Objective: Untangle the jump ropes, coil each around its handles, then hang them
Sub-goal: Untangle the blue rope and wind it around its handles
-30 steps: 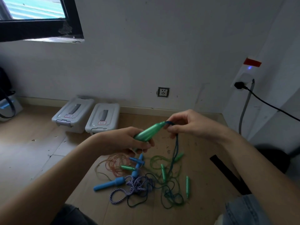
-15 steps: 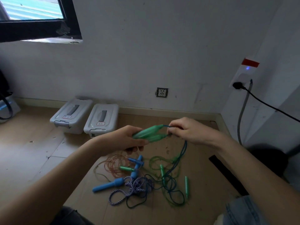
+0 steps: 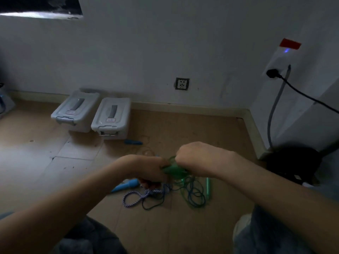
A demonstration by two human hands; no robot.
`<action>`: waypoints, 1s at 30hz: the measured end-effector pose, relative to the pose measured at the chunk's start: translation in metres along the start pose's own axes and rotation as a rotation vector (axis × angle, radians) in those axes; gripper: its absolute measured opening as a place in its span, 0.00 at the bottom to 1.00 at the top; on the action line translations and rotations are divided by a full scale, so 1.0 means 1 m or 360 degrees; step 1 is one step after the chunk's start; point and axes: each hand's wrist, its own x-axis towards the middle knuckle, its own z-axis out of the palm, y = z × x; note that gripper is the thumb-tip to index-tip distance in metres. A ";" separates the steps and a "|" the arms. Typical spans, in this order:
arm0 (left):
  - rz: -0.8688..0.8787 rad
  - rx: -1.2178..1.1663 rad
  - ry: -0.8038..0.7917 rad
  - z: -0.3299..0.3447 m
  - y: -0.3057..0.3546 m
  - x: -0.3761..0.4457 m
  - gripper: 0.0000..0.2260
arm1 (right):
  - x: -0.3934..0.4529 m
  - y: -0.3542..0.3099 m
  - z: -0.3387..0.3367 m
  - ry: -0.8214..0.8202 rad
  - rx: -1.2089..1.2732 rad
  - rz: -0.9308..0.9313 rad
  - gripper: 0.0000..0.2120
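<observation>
Both hands meet low over the floor. Left hand [image 3: 146,168] grips the green handles [image 3: 173,170] in a closed fist; right hand [image 3: 194,158] is curled knuckles-up at their far end, fingers hidden, presumably on the cord, though I cannot see what they pinch. Handles mostly covered: only a green wedge shows between the fists, too blurred to count, where two lay side by side half a second ago.

Since that frame the hands have dropped toward the pile and closed together; the picture has gone dim and the view has tipped down, cutting the window to a sliver.

Directly beneath lies the tangle [image 3: 190,195] of green and dark blue cord, loops overlapping, separate ropes not distinguishable. Counted around it:
- one blue handle [image 3: 126,185], partly behind the left wrist
- one blue-and-white braided rope [image 3: 139,196], looped
- one thin green handle [image 3: 208,187] at the right edge
- one small blue piece [image 3: 133,142] farther back, near the boxes, unclear

The orange cord seen earlier is hidden behind the left hand.

Against the wall: two grey lidded boxes [image 3: 111,118] side by side, one wall socket [image 3: 181,83], one black plug [image 3: 273,73] with cable on the right.
</observation>
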 end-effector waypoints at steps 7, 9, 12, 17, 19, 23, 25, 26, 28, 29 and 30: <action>-0.0055 0.0339 -0.0368 -0.002 0.004 -0.010 0.08 | -0.009 -0.016 0.006 0.0065 0.0079 -0.0222 0.03; 0.0002 0.0393 -0.0436 -0.006 0.006 -0.015 0.02 | -0.017 -0.008 0.005 0.0106 0.0254 -0.0218 0.06; 0.0128 0.0399 -0.0510 -0.007 0.011 -0.021 0.04 | -0.029 0.002 0.004 0.0143 0.0840 -0.0131 0.16; 0.0482 0.0199 -0.0248 -0.029 0.018 -0.047 0.05 | -0.033 0.029 -0.011 0.0157 0.1724 -0.0199 0.09; 0.0669 -0.0037 -0.0119 -0.038 0.020 -0.062 0.04 | -0.032 0.040 -0.018 0.0344 0.2335 -0.0339 0.08; 0.0931 -0.0340 0.0018 -0.040 0.022 -0.070 0.05 | -0.023 0.041 -0.015 0.0435 0.3238 -0.0524 0.13; 0.0951 -0.0239 -0.0014 -0.037 0.025 -0.067 0.05 | -0.023 0.038 -0.010 0.0208 0.3215 -0.0432 0.11; 0.0958 -0.0192 -0.0042 -0.035 0.026 -0.066 0.05 | -0.024 0.037 -0.008 0.0128 0.3186 -0.0353 0.10; 0.0968 -0.0216 -0.0057 -0.033 0.025 -0.062 0.06 | -0.024 0.035 -0.006 0.0176 0.3166 -0.0151 0.11; 0.0974 -0.0300 -0.0034 -0.033 0.025 -0.060 0.05 | -0.023 0.032 -0.005 0.0289 0.3157 -0.0029 0.11; 0.0988 -0.0436 0.0028 -0.033 0.025 -0.059 0.05 | -0.022 0.029 -0.004 0.0417 0.3131 0.0109 0.10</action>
